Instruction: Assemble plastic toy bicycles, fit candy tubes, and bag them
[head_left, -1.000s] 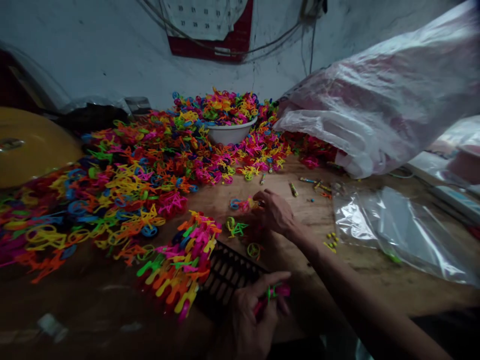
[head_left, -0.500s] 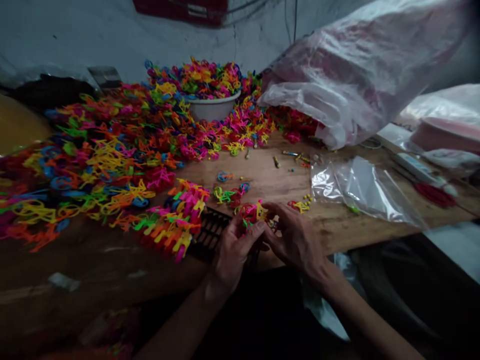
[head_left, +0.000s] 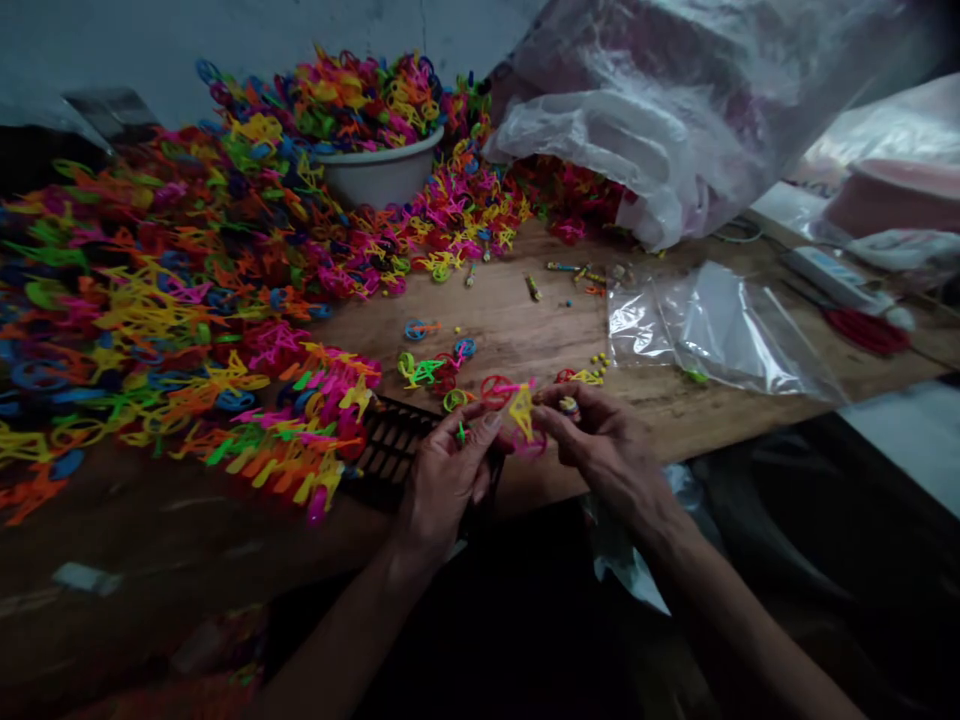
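Observation:
Between my hands, above the front edge of the wooden table [head_left: 495, 290], is a small plastic toy bicycle [head_left: 520, 408] with a yellow frame and pink and red wheels. My left hand [head_left: 446, 465] pinches it from the left, with a bit of green plastic at the fingers. Closed from the right, my right hand [head_left: 607, 440] has its thumb and fingertips at the toy. A tiny banded piece [head_left: 570, 407] shows among its fingers. Partly under my left hand lies a black slotted rack [head_left: 386, 450], with a row of bright toy bicycles [head_left: 315, 430] at its left end.
A large heap of coloured plastic toys [head_left: 172, 260] covers the left side, around a full grey-white basin [head_left: 382, 170]. Clear plastic bags [head_left: 720, 330] lie at right, below a big translucent sack [head_left: 645, 130]. Yellow beads [head_left: 598, 360] and a power strip [head_left: 832, 275] are farther right.
The view has shifted, so the table contents sit higher and further left. My hands have moved slightly apart, and the yellow and pink toy bicycle shows more fully between them.

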